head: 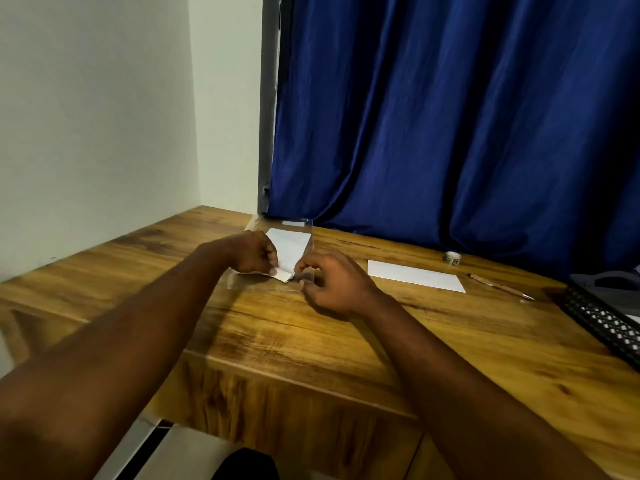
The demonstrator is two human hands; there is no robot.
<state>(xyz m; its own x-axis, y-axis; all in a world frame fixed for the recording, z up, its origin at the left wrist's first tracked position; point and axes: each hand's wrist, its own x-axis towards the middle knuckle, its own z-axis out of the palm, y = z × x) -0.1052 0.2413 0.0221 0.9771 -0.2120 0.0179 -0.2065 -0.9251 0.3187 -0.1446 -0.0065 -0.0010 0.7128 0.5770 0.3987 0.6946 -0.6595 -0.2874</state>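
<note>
Your white paper sheet (290, 244) lies on the counter (311, 341), a plain rectangle turned at an angle. Its near corner is lifted and slightly curled where your left hand (251, 252) pinches it. The clear plastic sleeve (258, 283) lies glossy and wrinkled around the sheet. Your right hand (332, 282) pinches the sleeve's near edge, just beside that corner.

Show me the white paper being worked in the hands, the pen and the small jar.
white paper (290, 242): head view, on its bare far half.
pen (501, 287): head view, mid-barrel.
small jar (452, 258): head view, on its side wall.
</note>
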